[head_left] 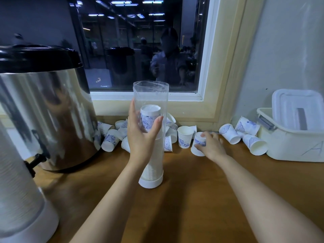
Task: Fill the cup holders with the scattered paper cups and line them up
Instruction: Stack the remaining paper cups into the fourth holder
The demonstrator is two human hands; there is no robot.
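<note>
A clear tube-shaped cup holder (pixel 151 92) on a white base stands upright mid-table, with a stack of upside-down paper cups (pixel 150 113) inside reaching above its middle. My left hand (pixel 142 134) grips the tube at mid-height. My right hand (pixel 211 146) holds an upside-down white paper cup with blue print (pixel 198 149) that stands on the table to the right. Several more cups (pixel 229 133) lie scattered along the wall. Part of a second filled holder (pixel 19 190) shows at the near left.
A large steel drinks urn (pixel 43 109) with a black lid and a tap stands at the left. A white plastic box (pixel 287 146) with its lid leaning inside sits at the right. Behind is a window (pixel 136 44) and its sill; the wooden table (pixel 192 199) stretches toward me.
</note>
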